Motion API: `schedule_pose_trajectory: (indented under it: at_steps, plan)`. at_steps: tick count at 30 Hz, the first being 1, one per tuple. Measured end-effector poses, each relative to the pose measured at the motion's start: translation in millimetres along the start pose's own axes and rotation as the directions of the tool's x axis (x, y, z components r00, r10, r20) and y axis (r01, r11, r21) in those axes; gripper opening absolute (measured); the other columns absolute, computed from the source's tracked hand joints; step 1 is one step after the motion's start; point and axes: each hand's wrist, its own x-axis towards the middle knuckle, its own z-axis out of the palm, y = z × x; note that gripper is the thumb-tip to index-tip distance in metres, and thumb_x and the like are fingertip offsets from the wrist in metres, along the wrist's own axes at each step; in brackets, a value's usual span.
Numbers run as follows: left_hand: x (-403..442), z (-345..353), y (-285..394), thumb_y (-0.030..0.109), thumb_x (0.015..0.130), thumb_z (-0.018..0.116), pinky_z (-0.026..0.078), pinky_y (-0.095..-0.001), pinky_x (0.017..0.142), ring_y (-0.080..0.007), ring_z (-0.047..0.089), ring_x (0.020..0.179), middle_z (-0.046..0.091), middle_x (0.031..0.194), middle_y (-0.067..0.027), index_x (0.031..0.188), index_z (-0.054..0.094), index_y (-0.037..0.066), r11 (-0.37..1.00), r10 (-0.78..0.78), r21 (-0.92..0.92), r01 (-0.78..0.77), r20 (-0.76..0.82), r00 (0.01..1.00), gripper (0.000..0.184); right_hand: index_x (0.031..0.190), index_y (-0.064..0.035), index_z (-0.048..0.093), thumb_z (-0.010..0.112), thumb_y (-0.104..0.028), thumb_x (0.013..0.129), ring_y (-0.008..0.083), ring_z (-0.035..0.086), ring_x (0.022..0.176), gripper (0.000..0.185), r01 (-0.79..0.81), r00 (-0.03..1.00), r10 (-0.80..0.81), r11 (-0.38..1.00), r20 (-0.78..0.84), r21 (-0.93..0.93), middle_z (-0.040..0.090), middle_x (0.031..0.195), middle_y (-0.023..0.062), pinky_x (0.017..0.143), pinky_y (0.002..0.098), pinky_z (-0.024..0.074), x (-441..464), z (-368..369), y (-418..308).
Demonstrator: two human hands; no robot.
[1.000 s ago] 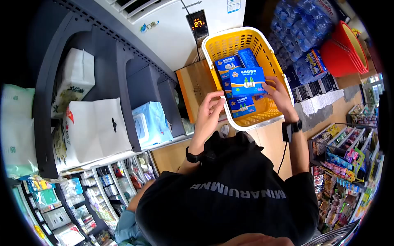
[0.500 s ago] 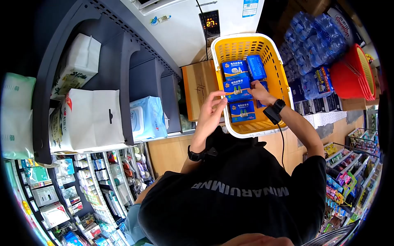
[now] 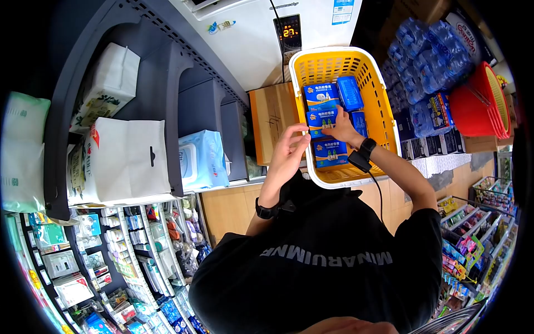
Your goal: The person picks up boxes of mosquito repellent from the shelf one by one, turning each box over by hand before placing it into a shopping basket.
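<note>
Several blue boxes lie in a yellow basket with a white rim. My right hand reaches into it, fingers bent over the middle blue box of the left column; whether they grip it is unclear. Above that one lies the upper blue box, and below it the lower blue box. An upright-turned blue box sits at the upper right. My left hand is at the basket's left rim, thumb and fingers near the edge with a gap between them, holding nothing visible.
Grey shelving with a white paper pack and a light-blue wipes pack stands left. A cardboard box is beside the basket. Bottled water packs and red buckets are at the right. A cable hangs from my right wrist.
The blue box my right hand held above the others now lies in the left column. That hand has moved from its right end onto its face. The view has shifted slightly.
</note>
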Motion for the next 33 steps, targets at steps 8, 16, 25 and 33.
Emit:
schedule_pose_trajectory:
  at_steps: [8,16,25,33]
  plan:
    - [-5.6,-7.6,-0.3,0.021,0.103,0.06,0.048,-0.0322,0.102,-0.0206,0.063,0.116,0.052,0.145,-0.0131,0.124,0.057,0.006,0.998,-0.037,-0.043,0.038,0.037,0.999,0.026,0.154,-0.0153,0.022,0.087,-0.027,0.074,0.0567,0.042,0.128,0.103,-0.033,0.99,0.059,0.98,0.129,-0.195,0.034,0.142,0.0375,0.11,0.0568,0.0383,12.9,3.6,12.5]
    - [-15.1,-19.0,11.7,0.021,0.103,0.059,0.046,-0.0335,0.105,-0.0221,0.059,0.125,0.05,0.147,-0.0124,0.129,0.055,0.005,0.999,-0.036,-0.038,0.038,0.044,0.998,0.03,0.151,-0.0082,0.026,0.083,-0.031,0.077,0.0551,0.044,0.126,0.097,-0.005,0.994,0.035,0.961,0.101,-0.278,0.042,0.137,0.0375,0.107,0.0551,0.0408,25.5,-4.0,23.3]
    - [-39.2,-27.0,55.0,0.015,0.104,0.051,0.038,-0.04,0.112,-0.0276,0.046,0.14,0.042,0.153,-0.016,0.142,0.047,0.002,0.941,0.33,-0.098,-0.323,0.071,0.941,0.04,0.141,0.0013,0.048,0.062,-0.028,0.1,0.0254,0.059,0.123,0.052,0.313,0.939,-0.341,0.798,-0.042,0.515,0.06,0.135,0.0184,0.105,0.0345,0.0448,-78.4,-107.6,-155.0]
    - [-91.9,-38.6,93.7,0.037,0.102,0.05,0.041,-0.0468,0.108,-0.0386,0.048,0.137,0.039,0.152,-0.0276,0.144,0.042,-0.004,0.836,0.549,-0.044,-0.548,0.025,0.836,0.06,0.143,0.0034,0.042,0.048,-0.023,0.104,0.0275,0.059,0.122,0.047,0.596,0.784,-0.417,0.297,-0.46,0.746,0.055,0.138,0.0222,0.1,0.0374,0.0461,-185.6,-112.2,-235.0]
